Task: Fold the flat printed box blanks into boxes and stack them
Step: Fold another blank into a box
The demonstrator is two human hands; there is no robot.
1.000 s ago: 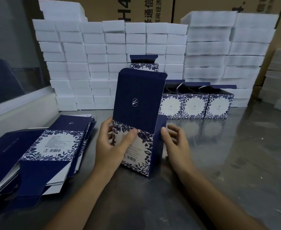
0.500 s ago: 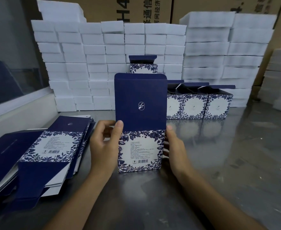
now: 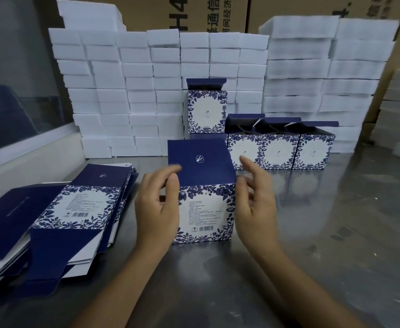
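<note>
The folded cardboard box with blue leaf print and a white label panel (image 3: 204, 213) stands upright on the steel worktop (image 3: 336, 233) directly in front of you, barcode side facing you. Its plain navy lid flap (image 3: 200, 162), marked with a small white emblem, rises from the top edge and leans away from you.

Your left hand (image 3: 157, 209) is at the box's left side: the thumb lies along the left front edge and the curled fingers (image 3: 168, 172) pinch the lower left corner of the lid flap. Your right hand (image 3: 257, 204) sits just beside the box's right edge with its fingers (image 3: 247, 162) spread and relaxed, grasping nothing; whether the palm touches the side wall cannot be told.

Behind the box, three more folded boxes of the same print (image 3: 281, 150) stand side by side with their navy flaps up, and a fourth one (image 3: 206, 111) sits higher, at the left end of that row.

To your left, a fanned pile of flat printed box blanks (image 3: 59, 214) lies on the worktop, navy panels and one label panel facing up.

Along the back, stacked white foam blocks (image 3: 135, 91) form a wall, with taller stacks on the right. Brown cardboard cartons with dark printed characters (image 3: 194, 13) rise behind them. A glass panel (image 3: 16, 79) runs along the far left.
</note>
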